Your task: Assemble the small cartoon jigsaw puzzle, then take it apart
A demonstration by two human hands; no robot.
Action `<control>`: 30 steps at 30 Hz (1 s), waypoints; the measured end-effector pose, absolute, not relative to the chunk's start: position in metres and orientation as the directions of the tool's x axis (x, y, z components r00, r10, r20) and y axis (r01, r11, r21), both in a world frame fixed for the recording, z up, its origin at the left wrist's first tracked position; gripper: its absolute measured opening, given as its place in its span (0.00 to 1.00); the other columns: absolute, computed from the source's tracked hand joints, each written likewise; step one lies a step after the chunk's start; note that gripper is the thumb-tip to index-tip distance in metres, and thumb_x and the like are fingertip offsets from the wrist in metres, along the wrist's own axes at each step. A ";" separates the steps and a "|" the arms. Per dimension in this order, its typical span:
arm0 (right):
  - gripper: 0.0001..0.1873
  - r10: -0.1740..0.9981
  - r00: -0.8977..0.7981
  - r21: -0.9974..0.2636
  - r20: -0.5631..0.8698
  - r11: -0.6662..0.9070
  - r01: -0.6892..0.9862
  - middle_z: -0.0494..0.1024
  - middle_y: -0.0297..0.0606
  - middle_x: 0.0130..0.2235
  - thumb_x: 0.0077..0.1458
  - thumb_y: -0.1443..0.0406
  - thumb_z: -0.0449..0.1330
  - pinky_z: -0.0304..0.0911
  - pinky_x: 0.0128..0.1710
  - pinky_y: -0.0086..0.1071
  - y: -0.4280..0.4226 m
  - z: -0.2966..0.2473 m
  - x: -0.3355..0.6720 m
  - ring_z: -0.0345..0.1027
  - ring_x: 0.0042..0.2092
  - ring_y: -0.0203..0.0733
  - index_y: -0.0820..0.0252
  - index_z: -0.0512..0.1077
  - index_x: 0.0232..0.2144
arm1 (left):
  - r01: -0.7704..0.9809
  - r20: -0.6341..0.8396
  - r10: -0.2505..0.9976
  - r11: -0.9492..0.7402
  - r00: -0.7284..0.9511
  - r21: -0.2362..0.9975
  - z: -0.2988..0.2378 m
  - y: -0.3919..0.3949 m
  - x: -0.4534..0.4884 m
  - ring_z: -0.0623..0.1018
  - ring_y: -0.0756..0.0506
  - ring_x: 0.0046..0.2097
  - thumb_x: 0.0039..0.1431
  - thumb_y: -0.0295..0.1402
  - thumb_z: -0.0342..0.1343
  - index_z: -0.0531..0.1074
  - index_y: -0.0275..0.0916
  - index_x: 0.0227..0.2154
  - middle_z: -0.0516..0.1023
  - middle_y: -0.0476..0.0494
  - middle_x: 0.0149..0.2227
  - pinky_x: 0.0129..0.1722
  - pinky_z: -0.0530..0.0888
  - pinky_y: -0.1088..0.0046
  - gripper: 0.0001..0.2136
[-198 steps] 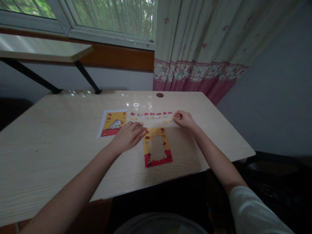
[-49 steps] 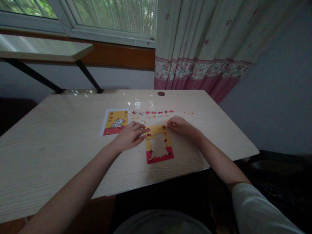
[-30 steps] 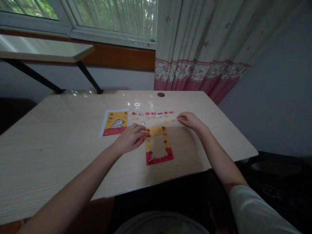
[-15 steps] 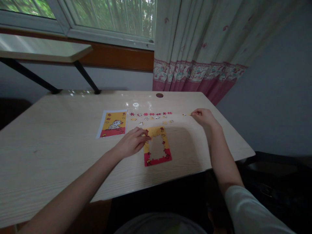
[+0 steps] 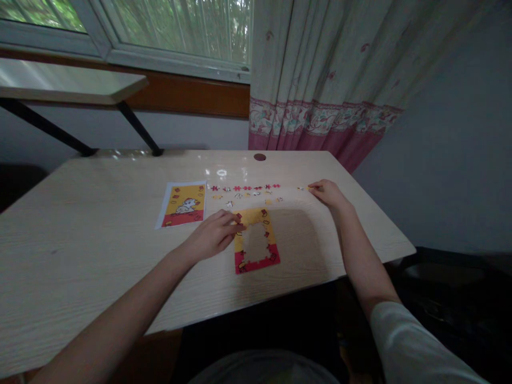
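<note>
A partly built jigsaw [image 5: 256, 241] lies on the wooden table [image 5: 100, 250]: a yellow and red border with a bare middle. My left hand [image 5: 214, 233] rests flat on its top left corner, fingers stretched out. Beyond it, loose puzzle pieces [image 5: 248, 190] lie in two rows. My right hand [image 5: 327, 192] reaches to the right end of the rows, fingertips pinched at a small piece [image 5: 301, 188] there; whether it is gripped I cannot tell. A reference picture card [image 5: 182, 204] lies to the left.
A round cable hole [image 5: 260, 157] sits near the table's far edge. A floral curtain [image 5: 320, 80] hangs behind at the right, beside a window [image 5: 120, 26]. A second tabletop [image 5: 68, 85] on black legs stands at the back left.
My right hand left the jigsaw's top right corner, moved out along the rows of loose pieces and now sits at their far right end. My left hand stayed on the jigsaw's corner.
</note>
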State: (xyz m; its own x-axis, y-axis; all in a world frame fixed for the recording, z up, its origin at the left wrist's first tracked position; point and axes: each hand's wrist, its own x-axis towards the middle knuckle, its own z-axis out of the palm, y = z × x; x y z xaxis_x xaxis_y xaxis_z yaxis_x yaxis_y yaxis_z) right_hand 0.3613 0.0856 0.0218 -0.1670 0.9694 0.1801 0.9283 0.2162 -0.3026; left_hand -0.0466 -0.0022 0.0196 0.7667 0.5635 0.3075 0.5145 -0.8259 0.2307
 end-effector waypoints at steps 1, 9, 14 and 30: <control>0.13 0.972 -0.160 -0.304 0.172 0.207 0.930 0.77 0.43 0.35 0.52 0.64 0.58 0.60 0.36 0.29 0.086 0.023 0.360 0.68 0.34 0.39 0.64 0.77 0.38 | 0.512 0.309 0.561 -0.828 0.768 0.230 0.019 -0.002 -0.047 0.68 0.43 0.46 0.58 0.24 0.45 0.73 0.40 0.45 0.71 0.40 0.44 0.44 0.69 0.63 0.16; 0.10 0.987 -0.146 -0.280 0.071 0.160 0.946 0.73 0.40 0.28 0.51 0.67 0.56 0.57 0.31 0.28 0.089 0.019 0.361 0.62 0.28 0.36 0.67 0.74 0.33 | 0.496 0.340 0.550 -0.835 0.763 0.239 0.019 0.000 -0.048 0.68 0.43 0.45 0.59 0.24 0.45 0.73 0.39 0.43 0.72 0.40 0.42 0.44 0.69 0.63 0.15; 0.07 0.985 -0.149 -0.307 0.084 0.168 0.937 0.73 0.41 0.30 0.50 0.66 0.57 0.56 0.32 0.29 0.088 0.018 0.360 0.61 0.29 0.36 0.65 0.71 0.31 | 0.504 0.332 0.558 -0.830 0.761 0.238 0.017 0.001 -0.050 0.68 0.43 0.45 0.59 0.25 0.45 0.73 0.38 0.42 0.73 0.39 0.42 0.43 0.70 0.64 0.14; 0.19 0.879 -0.469 -0.957 0.085 0.203 0.209 0.72 0.33 0.27 0.43 0.52 0.64 0.58 0.27 0.26 0.037 0.016 0.206 0.63 0.28 0.32 0.61 0.70 0.29 | 0.550 0.635 0.640 -0.746 0.434 0.376 0.018 -0.002 -0.013 0.70 0.45 0.38 0.56 0.33 0.56 0.72 0.38 0.40 0.76 0.43 0.35 0.38 0.69 0.65 0.09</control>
